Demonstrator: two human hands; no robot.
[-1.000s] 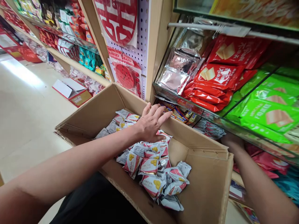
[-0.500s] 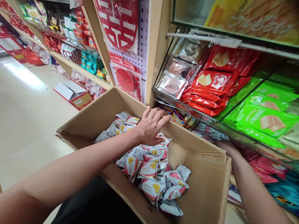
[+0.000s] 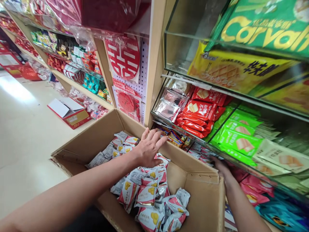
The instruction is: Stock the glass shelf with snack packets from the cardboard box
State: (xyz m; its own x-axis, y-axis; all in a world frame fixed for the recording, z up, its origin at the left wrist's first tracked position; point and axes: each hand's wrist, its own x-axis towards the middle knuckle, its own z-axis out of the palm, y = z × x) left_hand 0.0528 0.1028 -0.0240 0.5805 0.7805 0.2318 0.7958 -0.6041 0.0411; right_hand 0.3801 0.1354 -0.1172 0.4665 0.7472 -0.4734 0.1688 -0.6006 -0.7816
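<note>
An open cardboard box (image 3: 202,190) sits in front of me, partly filled with small white-and-pink snack packets (image 3: 147,193) printed with yellow pictures. My left hand (image 3: 150,149) is open above those packets, its fingers spread toward the box's far rim and holding nothing. Beyond the box's right corner, my right hand (image 3: 219,167) reaches under the glass shelf. Its fingers are hidden there, close to a row of similar white-and-pink packets (image 3: 199,153) on the low shelf. Whether it grips any of them cannot be seen.
Red snack bags (image 3: 200,111) and green snack bags (image 3: 241,138) fill the glass shelf over my right hand. Yellow wafer bags (image 3: 229,69) lie one shelf higher. A wooden upright (image 3: 154,64) stands past the box. On the floor at left is a smaller opened carton (image 3: 70,111).
My view has tilted up, so more of the upper shelves shows and the box appears lower and further left. Both hands keep about the same place relative to the box.
</note>
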